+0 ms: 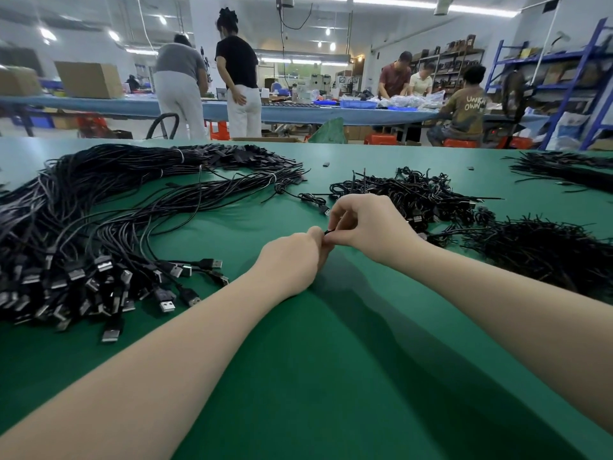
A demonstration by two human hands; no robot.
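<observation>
My two hands meet at the middle of the green table (331, 360). My left hand (292, 260) has its fingers curled and pinches the end of a small black cable piece (329, 232). My right hand (368, 224) pinches the same piece from the other side, fingers bent around it. Most of the piece is hidden between the fingertips. A big bundle of black USB cables (99, 234) lies to the left, its metal plugs (166, 305) pointing toward me.
A tangle of coiled black cables (414, 197) lies just behind my right hand, a heap of black ties or wires (547, 250) at the right, another pile (564, 167) at the far right. Several people work at a long blue table (298, 112) beyond.
</observation>
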